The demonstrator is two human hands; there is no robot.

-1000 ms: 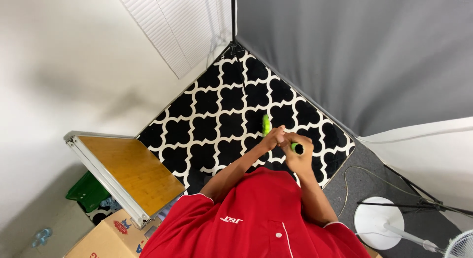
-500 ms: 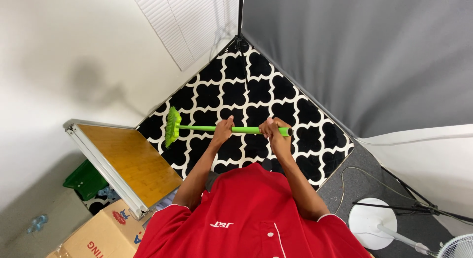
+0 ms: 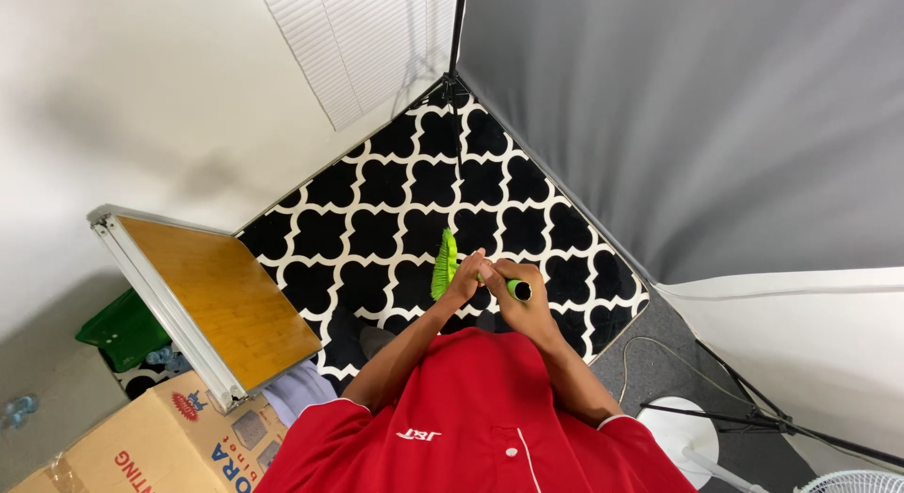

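Observation:
Both my hands grip a bright green broom over a black-and-white patterned rug (image 3: 395,210). Its green bristle head (image 3: 443,263) points away from me, just beyond my left hand (image 3: 463,280). My right hand (image 3: 513,303) clasps the handle close behind the left one, and the handle's dark end cap (image 3: 520,290) sticks out above it. The handle looks strongly foreshortened, so little of it shows between the hands. My red shirt fills the bottom of the view.
A wooden tabletop with a metal edge (image 3: 212,290) leans at the left, above a cardboard box (image 3: 132,451) and a green bag (image 3: 122,328). A grey backdrop (image 3: 716,126) hangs at the right. A white stand base (image 3: 673,432) and black tripod legs (image 3: 753,418) sit at lower right.
Half a second ago the broom lay stretched out to the left with its head far from my hands. Now it is drawn back in, head close to my left hand.

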